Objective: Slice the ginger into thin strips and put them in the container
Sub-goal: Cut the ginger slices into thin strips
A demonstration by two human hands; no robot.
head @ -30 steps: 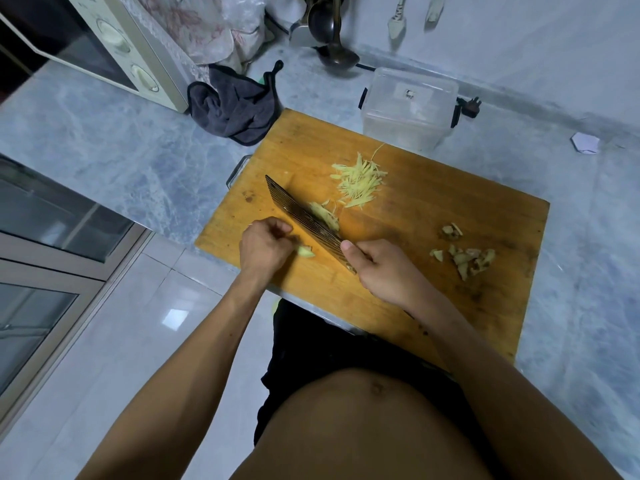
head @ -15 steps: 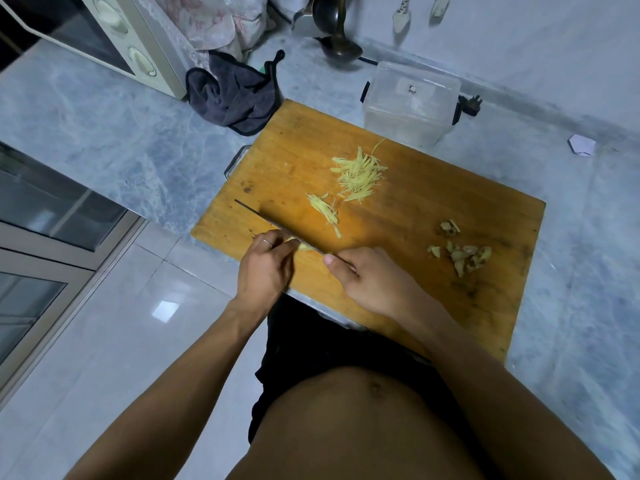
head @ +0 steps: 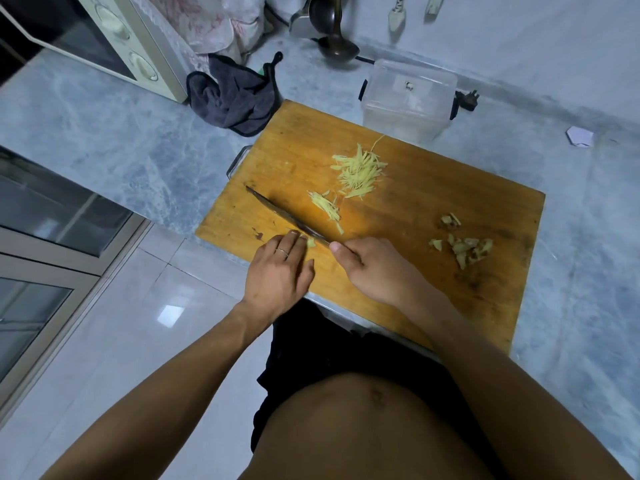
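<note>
On the wooden cutting board point(head: 433, 202) my left hand point(head: 280, 271) presses a small pale ginger piece point(head: 310, 242) down with its fingertips. My right hand point(head: 374, 268) grips the handle of a cleaver point(head: 284, 214), whose blade stands edge-down right beside the ginger piece. A small heap of fresh strips point(head: 327, 207) lies just past the blade, and a bigger pile of ginger strips point(head: 360, 171) sits further back. A clear plastic container point(head: 408, 102) stands at the board's far edge. Its inside looks bare.
Ginger peel scraps point(head: 464, 245) lie on the board's right part. A dark cloth point(head: 235, 95) and a microwave point(head: 104, 39) are at the back left, a ladle point(head: 334, 46) by the wall. The counter's front edge runs under my hands, with floor below.
The cleaver, tilted flat with strips on it a second ago, has come back upright beside the ginger piece. The fresh strips now lie on the board.
</note>
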